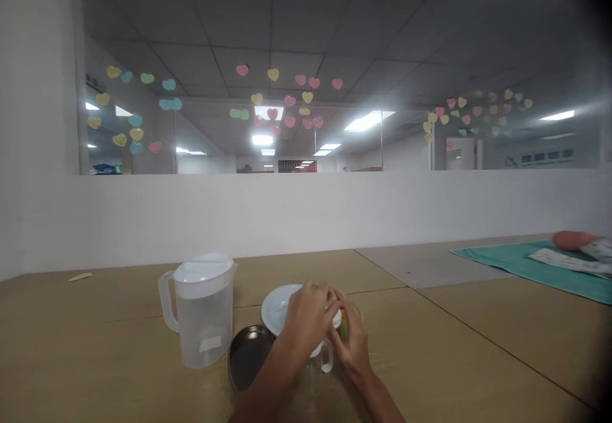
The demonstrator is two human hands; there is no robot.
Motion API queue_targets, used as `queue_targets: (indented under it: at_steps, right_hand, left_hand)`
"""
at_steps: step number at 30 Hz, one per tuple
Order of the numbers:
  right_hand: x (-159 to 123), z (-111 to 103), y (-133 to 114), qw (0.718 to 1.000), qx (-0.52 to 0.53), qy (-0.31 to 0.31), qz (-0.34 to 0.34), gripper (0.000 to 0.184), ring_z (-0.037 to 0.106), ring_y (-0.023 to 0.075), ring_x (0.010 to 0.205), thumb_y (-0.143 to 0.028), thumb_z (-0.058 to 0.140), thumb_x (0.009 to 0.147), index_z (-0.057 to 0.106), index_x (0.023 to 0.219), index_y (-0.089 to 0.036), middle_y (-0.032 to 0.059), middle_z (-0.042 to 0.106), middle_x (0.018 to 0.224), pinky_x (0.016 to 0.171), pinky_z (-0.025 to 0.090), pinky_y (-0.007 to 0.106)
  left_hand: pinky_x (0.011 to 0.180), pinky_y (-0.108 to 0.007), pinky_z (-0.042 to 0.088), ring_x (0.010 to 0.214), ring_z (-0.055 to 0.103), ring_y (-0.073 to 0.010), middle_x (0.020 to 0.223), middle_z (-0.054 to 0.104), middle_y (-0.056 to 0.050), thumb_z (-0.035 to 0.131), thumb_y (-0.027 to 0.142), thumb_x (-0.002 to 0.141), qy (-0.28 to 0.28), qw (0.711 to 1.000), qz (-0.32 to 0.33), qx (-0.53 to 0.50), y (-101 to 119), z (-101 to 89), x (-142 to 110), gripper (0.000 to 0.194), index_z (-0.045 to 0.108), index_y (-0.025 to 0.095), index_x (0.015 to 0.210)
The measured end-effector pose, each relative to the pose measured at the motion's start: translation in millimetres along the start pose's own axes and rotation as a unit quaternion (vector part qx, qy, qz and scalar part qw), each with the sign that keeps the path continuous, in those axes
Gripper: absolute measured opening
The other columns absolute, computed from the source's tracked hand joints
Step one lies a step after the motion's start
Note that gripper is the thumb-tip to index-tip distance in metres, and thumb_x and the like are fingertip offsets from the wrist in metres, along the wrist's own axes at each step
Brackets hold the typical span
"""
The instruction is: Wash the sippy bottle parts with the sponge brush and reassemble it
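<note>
Both my hands meet over a small clear container with a white handle (326,354) on the wooden table. My left hand (306,318) curls over its top, fingers closed on the lid area. My right hand (352,340) grips the side, where a small yellow-green item shows between the fingers. A white plate (277,305) lies just behind my hands. A round dark metal lid or dish (248,354) lies to their left. A clear plastic pitcher (203,311) with a white lid and handle, holding water, stands further left.
The wooden table (478,346) runs to a low white wall (306,212) with glass above, stuck with heart-shaped notes. At far right a teal cloth (526,263) carries an orange-red object (571,239) and folded fabric. A small pale item (80,276) lies at far left.
</note>
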State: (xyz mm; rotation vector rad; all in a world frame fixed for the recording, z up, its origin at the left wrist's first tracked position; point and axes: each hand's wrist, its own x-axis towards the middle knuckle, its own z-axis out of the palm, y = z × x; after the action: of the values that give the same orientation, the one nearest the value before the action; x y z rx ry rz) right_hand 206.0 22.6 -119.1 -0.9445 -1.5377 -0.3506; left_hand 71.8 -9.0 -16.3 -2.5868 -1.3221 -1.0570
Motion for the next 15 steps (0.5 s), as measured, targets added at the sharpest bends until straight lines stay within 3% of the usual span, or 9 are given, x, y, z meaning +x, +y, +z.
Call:
queue_targets:
  at_steps: [3, 5, 11, 15]
  right_hand:
    - [-8, 7, 0, 0.999, -0.005, 0.026, -0.022, 0.029, 0.061, 0.0240, 0.081, -0.039, 0.042, 0.082, 0.061, 0.094, -0.019, 0.0103, 0.066, 0.085, 0.072, 0.049, 0.040]
    - [-13, 13, 2, 0.999, -0.004, 0.054, -0.006, 0.025, 0.062, 0.0235, 0.080, -0.033, 0.041, 0.083, 0.059, 0.094, -0.019, 0.0109, 0.065, 0.085, 0.068, 0.050, 0.038]
    - [-18, 15, 4, 0.996, -0.006, 0.093, -0.010, 0.037, 0.062, 0.0245, 0.089, -0.029, 0.045, 0.083, 0.046, 0.118, -0.016, 0.0126, 0.063, 0.097, 0.073, 0.051, 0.039]
    - [-17, 11, 5, 0.993, -0.016, 0.109, -0.039, 0.044, 0.061, 0.0265, 0.092, -0.032, 0.048, 0.081, 0.041, 0.122, -0.017, 0.0141, 0.061, 0.103, 0.074, 0.050, 0.042]
  left_hand:
    - [0.071, -0.029, 0.041, 0.087, 0.055, -0.0210, 0.089, 0.063, -0.008, 0.046, 0.028, 0.087, -0.028, 0.995, 0.097, 0.020, 12, 13.6, -3, 0.015, 0.058, 0.020, 0.086]
    - [0.072, -0.029, 0.040, 0.086, 0.055, -0.0196, 0.089, 0.063, -0.007, 0.044, 0.025, 0.088, -0.021, 0.992, 0.124, -0.003, 12, 19.9, -4, 0.013, 0.056, 0.020, 0.086]
    - [0.064, -0.027, 0.036, 0.071, 0.051, -0.0154, 0.072, 0.058, -0.002, 0.042, 0.031, 0.088, 0.102, 0.980, -0.002, -0.169, 14, 34.5, -8, 0.022, 0.048, 0.021, 0.069]
    - [0.058, -0.025, 0.036, 0.059, 0.047, -0.0114, 0.061, 0.050, 0.002, 0.046, 0.038, 0.083, 0.137, 0.917, -0.086, -0.364, 24, 40.6, -5, 0.026, 0.043, 0.021, 0.064]
